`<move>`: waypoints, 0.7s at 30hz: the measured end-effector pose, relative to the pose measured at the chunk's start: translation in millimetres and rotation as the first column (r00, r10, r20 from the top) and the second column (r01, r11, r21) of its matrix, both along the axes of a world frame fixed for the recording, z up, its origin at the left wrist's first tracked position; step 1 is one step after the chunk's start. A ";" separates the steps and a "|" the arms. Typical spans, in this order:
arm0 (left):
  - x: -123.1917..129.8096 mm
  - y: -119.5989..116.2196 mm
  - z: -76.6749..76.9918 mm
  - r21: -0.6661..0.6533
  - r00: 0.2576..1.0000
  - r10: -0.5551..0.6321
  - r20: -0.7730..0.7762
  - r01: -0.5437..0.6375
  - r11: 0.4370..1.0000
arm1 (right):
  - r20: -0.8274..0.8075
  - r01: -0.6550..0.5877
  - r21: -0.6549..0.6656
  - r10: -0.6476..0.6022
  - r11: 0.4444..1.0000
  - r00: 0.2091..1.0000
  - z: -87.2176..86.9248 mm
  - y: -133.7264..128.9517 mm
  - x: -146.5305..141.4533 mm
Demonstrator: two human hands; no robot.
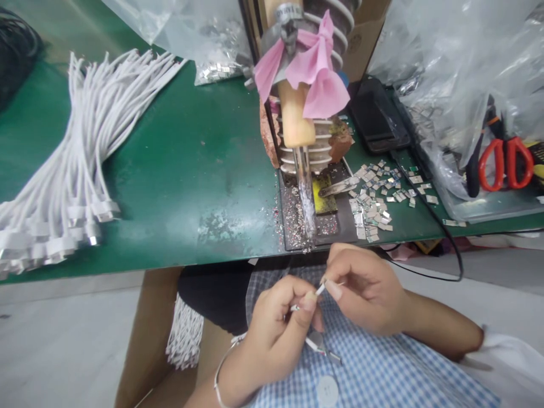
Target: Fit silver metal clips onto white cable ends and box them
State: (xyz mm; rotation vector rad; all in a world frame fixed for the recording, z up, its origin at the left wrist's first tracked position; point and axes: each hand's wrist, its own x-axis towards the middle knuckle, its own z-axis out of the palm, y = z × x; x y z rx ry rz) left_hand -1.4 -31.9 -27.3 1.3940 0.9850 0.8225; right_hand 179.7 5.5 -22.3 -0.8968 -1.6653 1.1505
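Observation:
Both hands are close together over the lap, just below the table's front edge. My left hand [278, 326] pinches a thin white cable [321, 289] between thumb and index finger. More of this cable hangs below that hand. The fingertips of my right hand [365, 289] are closed on the cable's end. Above the hands, a soldering iron [302, 187] with a wooden handle and pink cloth points down at a dark tray [293, 226]. Small metal connector pieces [376, 198] lie right of the tray.
White cables [89, 130] are bundled on the green table [178, 170] at left. A phone [377, 116], red-handled pliers [505, 161] and plastic bags [446, 51] are at right. A black cord [442, 226] loops over the edge. Below stands a cardboard box [148, 334] with cables.

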 end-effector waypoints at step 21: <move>1.5 5.1 4.2 0.233 0.976 0.079 -0.204 -0.030 0.972 | 0.072 0.000 -0.077 0.006 0.997 0.997 2.3 -0.7 1.9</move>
